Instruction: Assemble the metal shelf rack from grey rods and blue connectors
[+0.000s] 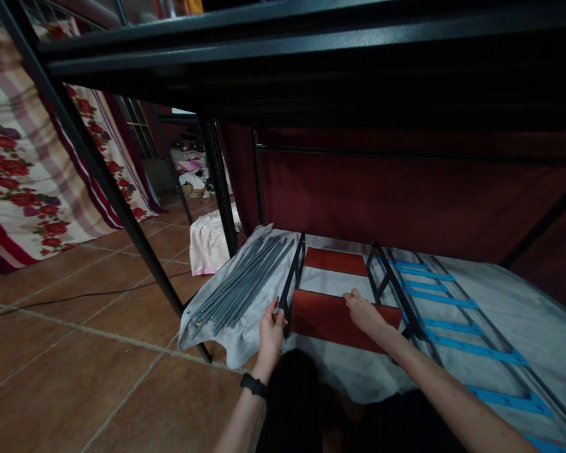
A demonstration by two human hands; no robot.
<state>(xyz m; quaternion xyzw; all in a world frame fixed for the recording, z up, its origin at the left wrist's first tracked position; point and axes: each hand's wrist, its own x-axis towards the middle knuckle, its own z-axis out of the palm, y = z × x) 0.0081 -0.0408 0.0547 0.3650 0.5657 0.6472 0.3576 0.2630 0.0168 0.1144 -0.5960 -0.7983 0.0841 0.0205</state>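
Note:
My left hand [270, 328] has its fingers pinched beside the near left corner of a black metal frame [291, 277]. Whatever it may hold is too small to make out. Over the top edge of the nearer red-brown board [321, 318] are the curled fingers of my right hand [362, 313], gripping it. This board spans between the frame's two sides. Behind it, a second red-brown board [334, 260] lies between the same sides. The frame rests on a grey-white cloth [330, 362].
Several thin grey rods [245, 286] lie in a bundle on the left. Blue crosspieces [471, 346] with dark rails are on the right. A black bunk frame [264, 38] hangs low overhead, with its post [108, 182] at left. A cable [85, 294] crosses the tiled floor [51, 390].

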